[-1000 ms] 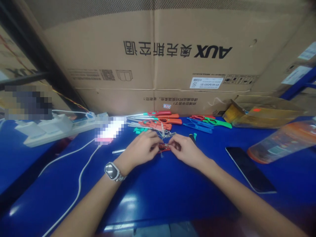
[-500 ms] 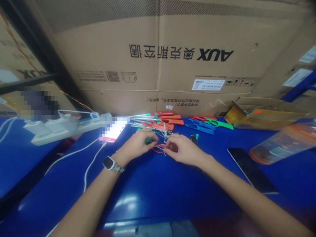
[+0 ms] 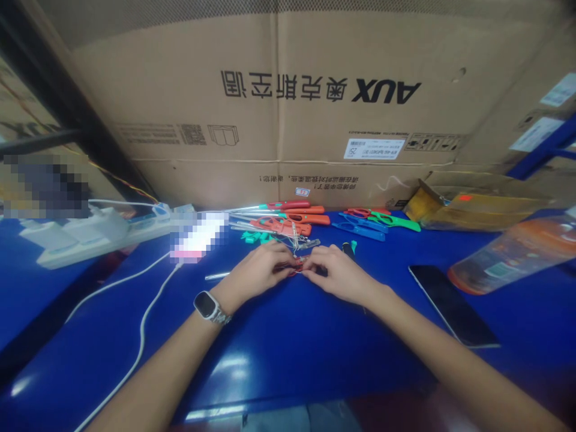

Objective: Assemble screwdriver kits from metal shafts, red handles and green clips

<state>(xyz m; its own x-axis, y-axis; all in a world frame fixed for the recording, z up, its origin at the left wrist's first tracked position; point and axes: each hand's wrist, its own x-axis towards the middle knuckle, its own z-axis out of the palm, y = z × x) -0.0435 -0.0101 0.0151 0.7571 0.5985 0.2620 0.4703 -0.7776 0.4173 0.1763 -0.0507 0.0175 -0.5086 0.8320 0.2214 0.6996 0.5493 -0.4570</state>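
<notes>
My left hand (image 3: 260,273), with a watch (image 3: 207,306) on its wrist, and my right hand (image 3: 338,273) meet at the middle of the blue table (image 3: 288,348). Both have their fingers pinched on a small red piece (image 3: 294,267) between them; most of it is hidden by the fingers. Just behind my hands lies a pile of long tools with red and green handles and metal rods (image 3: 281,222). A thin metal rod (image 3: 216,276) lies to the left of my left hand.
A large cardboard box (image 3: 288,102) stands along the back. Blue and green clips (image 3: 373,225) lie right of the pile. A dark phone (image 3: 452,306) and an orange plastic bag (image 3: 513,252) are at the right. A lit phone (image 3: 198,237), white cable (image 3: 144,324) and power strip (image 3: 90,237) are at the left.
My hands have stayed together on the small red piece, shifting slightly; the view moved up and back down.
</notes>
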